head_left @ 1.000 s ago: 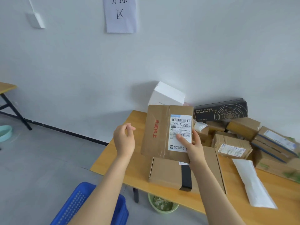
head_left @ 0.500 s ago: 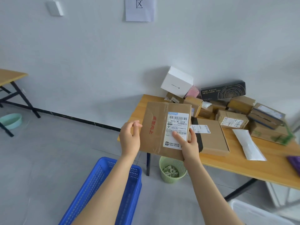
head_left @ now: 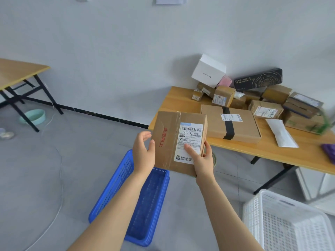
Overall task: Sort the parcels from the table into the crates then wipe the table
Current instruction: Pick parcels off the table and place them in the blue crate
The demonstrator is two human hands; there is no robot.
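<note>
Pinched box (head_left: 170, 154) upright in right grip (head_left: 203, 160), over blue crate (head_left: 117, 183). Held left grip (head_left: 143, 154) spread by its left edge.

Both bare forearms reach forward from the bottom edge, roughly side by side. The right hand (head_left: 202, 160) grips the lower right corner of a box (head_left: 168, 142), with the thumb laid across its front and the fingers wrapped behind the edge. The left hand (head_left: 144, 153) stands upright at the box's left edge, fingers loosely curved, thumb just at the cardboard.
</note>
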